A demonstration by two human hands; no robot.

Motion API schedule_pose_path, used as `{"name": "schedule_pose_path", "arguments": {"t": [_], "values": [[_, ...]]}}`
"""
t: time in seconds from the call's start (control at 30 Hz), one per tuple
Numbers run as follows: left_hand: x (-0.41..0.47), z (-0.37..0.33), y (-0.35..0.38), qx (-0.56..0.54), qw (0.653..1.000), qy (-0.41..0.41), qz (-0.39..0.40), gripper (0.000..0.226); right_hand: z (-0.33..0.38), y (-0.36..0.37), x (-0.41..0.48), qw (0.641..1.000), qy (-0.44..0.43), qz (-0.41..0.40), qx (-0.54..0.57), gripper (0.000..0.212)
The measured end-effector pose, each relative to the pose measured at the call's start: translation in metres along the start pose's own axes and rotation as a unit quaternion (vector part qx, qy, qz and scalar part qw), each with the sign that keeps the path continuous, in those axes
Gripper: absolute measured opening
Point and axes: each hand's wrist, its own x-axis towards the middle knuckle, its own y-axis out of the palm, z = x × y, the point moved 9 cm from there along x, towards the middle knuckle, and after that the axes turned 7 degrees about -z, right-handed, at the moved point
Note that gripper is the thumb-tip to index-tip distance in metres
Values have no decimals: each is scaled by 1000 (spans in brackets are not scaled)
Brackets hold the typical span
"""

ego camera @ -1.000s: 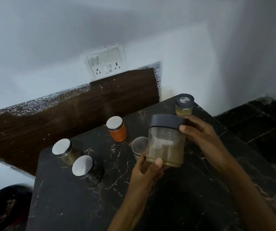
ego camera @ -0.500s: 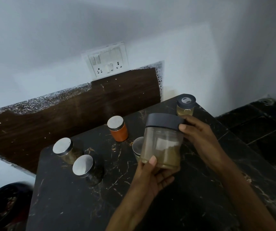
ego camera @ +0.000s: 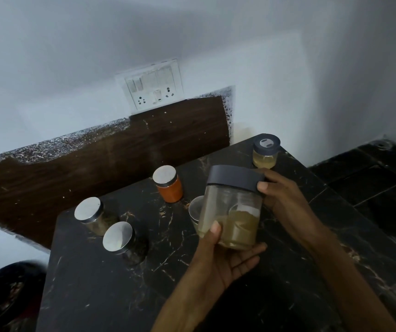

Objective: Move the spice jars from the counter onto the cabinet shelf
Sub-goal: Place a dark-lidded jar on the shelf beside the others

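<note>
switchboard on white wall | brown wood panel below | dark tiled floor right

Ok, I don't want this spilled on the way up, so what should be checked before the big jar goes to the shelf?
1. Grip: the left hand cups the base of the large dark-lidded jar with its thumb on the front, and the right hand grips the lid: ok.
2. Lid seated on the jar: ok. Whether it is tight: cannot tell.
3. Jar upright: it is slightly tilted: not ok.
4. Jar lifted off the black marble counter: ok.
5. Room on the cabinet shelf: it is out of view: cannot tell.
</note>
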Motion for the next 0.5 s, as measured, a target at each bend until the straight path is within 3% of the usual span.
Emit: {"name": "schedule_pose_path", "arguments": {"t": [0.13, 0.27, 0.4, 0.43, 0.5], "values": [[5, -6, -15, 19, 995, 62, -81, 111, 6, 9, -4, 996, -45, 13, -72, 24], [5, 0, -11, -17, 997, 37, -69, 123, 2, 8, 1, 994, -54, -3, -97, 20], [2, 4, -13, -31, 997, 19, -70, 76, -7, 8, 2, 998, -7, 29, -50, 26], [1, 6, -12, -29, 997, 9, -64, 76, -9, 7, 1, 999, 6, 30, -21, 28], [-1, 6, -11, -20, 998, 3, -55, 99, -7, 6, -1, 1000, 9, 21, 1, 28]]}}
